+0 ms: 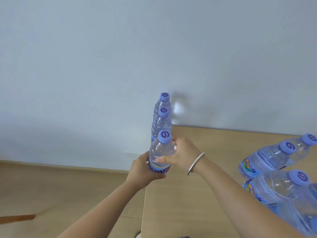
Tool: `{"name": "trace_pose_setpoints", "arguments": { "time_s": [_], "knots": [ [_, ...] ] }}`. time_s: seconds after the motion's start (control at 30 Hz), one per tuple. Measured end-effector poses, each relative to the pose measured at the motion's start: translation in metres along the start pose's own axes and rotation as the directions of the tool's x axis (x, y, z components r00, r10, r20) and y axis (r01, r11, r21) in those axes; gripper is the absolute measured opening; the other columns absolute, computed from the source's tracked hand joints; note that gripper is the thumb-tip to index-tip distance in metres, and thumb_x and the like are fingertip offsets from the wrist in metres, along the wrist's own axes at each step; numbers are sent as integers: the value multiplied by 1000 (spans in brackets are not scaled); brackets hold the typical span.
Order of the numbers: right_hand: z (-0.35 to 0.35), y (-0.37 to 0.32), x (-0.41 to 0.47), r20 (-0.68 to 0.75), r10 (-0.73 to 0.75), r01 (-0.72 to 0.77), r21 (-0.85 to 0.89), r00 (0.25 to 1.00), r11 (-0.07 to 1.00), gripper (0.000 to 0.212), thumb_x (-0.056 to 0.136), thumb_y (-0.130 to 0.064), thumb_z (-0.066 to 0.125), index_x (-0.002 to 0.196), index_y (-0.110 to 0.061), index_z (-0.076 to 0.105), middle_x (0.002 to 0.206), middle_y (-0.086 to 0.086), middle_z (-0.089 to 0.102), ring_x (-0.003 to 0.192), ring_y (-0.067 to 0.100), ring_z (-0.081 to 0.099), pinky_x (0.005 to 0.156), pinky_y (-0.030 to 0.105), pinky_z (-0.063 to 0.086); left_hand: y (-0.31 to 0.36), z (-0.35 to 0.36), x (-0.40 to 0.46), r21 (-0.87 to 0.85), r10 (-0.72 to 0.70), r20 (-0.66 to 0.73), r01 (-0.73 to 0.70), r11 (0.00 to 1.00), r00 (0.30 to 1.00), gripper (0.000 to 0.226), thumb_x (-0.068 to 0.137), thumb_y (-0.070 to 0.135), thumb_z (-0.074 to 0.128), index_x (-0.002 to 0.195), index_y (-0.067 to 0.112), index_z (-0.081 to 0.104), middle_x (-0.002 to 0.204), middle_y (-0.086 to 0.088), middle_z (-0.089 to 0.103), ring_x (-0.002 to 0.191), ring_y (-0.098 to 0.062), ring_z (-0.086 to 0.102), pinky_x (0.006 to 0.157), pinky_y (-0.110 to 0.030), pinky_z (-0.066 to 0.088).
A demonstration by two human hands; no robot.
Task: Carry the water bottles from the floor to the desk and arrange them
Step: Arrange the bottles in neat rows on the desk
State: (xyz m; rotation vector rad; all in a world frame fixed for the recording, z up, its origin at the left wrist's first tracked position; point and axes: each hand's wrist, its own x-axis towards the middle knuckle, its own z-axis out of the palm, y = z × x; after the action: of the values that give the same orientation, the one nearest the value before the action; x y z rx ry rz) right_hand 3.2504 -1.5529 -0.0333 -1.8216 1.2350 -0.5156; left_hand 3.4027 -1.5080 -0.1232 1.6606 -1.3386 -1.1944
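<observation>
Three clear water bottles with purple caps stand in a row along the left edge of the wooden desk point(197, 194). The nearest bottle point(161, 150) is gripped by both hands: my left hand point(145, 167) wraps its lower body at the label, and my right hand point(180, 154), with a silver bangle on the wrist, holds its upper body. Behind it stand the middle bottle point(162, 124) and the far bottle point(163, 103) near the wall. At the right, a second group of bottles point(267, 158) stands on the desk.
The desk's left edge point(144, 203) drops to a wooden floor point(60, 186). A white wall with a socket point(131, 154) runs behind the desk. A large bottle point(281, 184) stands close at the right front. A brown object point(17, 218) lies on the floor at the far left.
</observation>
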Motion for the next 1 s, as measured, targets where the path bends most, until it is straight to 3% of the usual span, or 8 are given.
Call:
{"name": "trace_pose_setpoints", "arguments": {
  "time_s": [0.13, 0.4, 0.57, 0.7, 0.77, 0.87, 1.0],
  "knots": [
    [6, 7, 8, -25, -3, 3, 6, 1000, 1000, 45, 59, -28, 85, 90, -40, 55, 101, -9, 63, 89, 5, 59, 73, 11, 43, -9, 3, 10, 4, -7, 7, 7, 1000, 1000, 56, 47, 18, 88, 89, 41, 60, 80, 27, 68, 74, 9, 63, 59, -7, 47],
    [10, 12, 20, -57, 22, -24, -33, 998, 999, 50, 57, -25, 85, 100, -26, 59, 108, -5, 57, 95, 14, 56, 82, 25, 47, -20, 7, 25, 4, -9, -4, 9, 1000, 1000, 57, 45, 26, 88, 90, 44, 59, 84, 31, 67, 77, 10, 63, 61, -7, 48],
    [11, 14, 28, -63, 14, -21, -104, 998, 994, 52, 58, -27, 83, 104, -22, 59, 106, -8, 54, 93, 11, 54, 78, 18, 42, -23, 12, 31, -33, -10, -50, 8, 999, 999, 56, 46, 23, 88, 90, 42, 59, 84, 33, 66, 78, 13, 61, 58, -3, 44],
    [10, 15, 32, -84, -16, 5, -134, 996, 991, 61, 59, -25, 82, 114, -25, 55, 103, -19, 40, 95, 2, 44, 74, -3, 31, -22, 12, 38, -60, -7, -54, 4, 998, 998, 56, 48, 24, 88, 90, 44, 59, 84, 33, 66, 77, 13, 61, 58, -3, 43],
    [9, 16, 35, -93, -28, 14, -146, 995, 989, 61, 60, -25, 82, 114, -25, 55, 101, -20, 41, 93, 3, 45, 73, -5, 31, -22, 12, 42, -60, -10, -50, 7, 998, 999, 56, 49, 22, 88, 90, 44, 58, 83, 33, 66, 77, 13, 61, 58, -3, 44],
    [9, 17, 38, -105, -20, 5, -148, 994, 989, 57, 58, -27, 82, 110, -23, 57, 99, -17, 46, 93, 6, 50, 76, 3, 38, -23, 11, 44, -56, -10, -43, 7, 998, 999, 57, 49, 21, 87, 89, 46, 56, 83, 34, 65, 76, 13, 61, 57, -3, 43],
    [12, 20, 35, -122, 23, -34, -95, 992, 995, 62, 60, -29, 82, 115, -22, 54, 113, -7, 53, 103, 12, 53, 90, 27, 47, -24, 10, 44, -45, -9, -32, 7, 999, 999, 56, 50, 22, 88, 89, 46, 55, 83, 36, 64, 77, 15, 60, 57, -3, 43]
  ]
}}
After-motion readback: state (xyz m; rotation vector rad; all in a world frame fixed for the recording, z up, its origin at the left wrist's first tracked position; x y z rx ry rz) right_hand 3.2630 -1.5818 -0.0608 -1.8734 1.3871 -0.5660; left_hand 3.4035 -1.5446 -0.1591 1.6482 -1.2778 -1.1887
